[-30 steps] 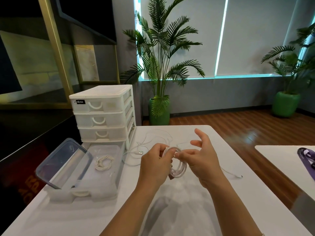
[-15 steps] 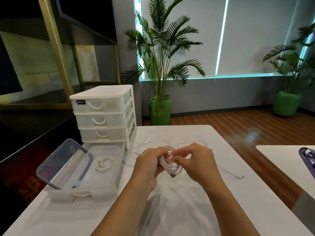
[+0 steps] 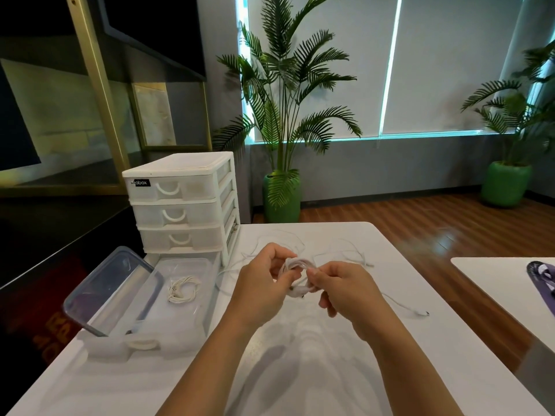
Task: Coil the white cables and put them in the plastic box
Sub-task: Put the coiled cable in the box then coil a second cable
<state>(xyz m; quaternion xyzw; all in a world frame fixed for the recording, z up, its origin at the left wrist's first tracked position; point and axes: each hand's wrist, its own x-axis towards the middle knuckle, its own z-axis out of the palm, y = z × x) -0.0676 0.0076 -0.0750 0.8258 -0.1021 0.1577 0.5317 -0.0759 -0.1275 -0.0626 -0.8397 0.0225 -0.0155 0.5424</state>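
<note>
- Table: white top; it carries every item below except the plants.
- Plants: a tall palm in a green pot stands on the floor beyond the table's far edge; a second palm stands at far right.
- Drawer unit: white, three drawers, upright at the table's far left corner.
- Box: clear plastic, open, just in front of the drawer unit. Its lid stands tilted against the box's left side.
- Left hand: raised above the table's middle, fingers curled, gripping the left side of the coil.
- Right hand: level with the left and close to it, thumb and forefinger pinching the coil's right side; remaining fingers curled under.
- Coil: white cable wound in several loops, held between the two hands and clear of the tabletop. A plug end shows at its lower edge.
- Loose cables: thin white strands lying on the table beyond the hands; one strand runs to the right and ends in a plug. Whether that strand joins the coil cannot be told.
- Bundle: a small coiled white cable lying on the box floor, well apart from both hands.
</note>
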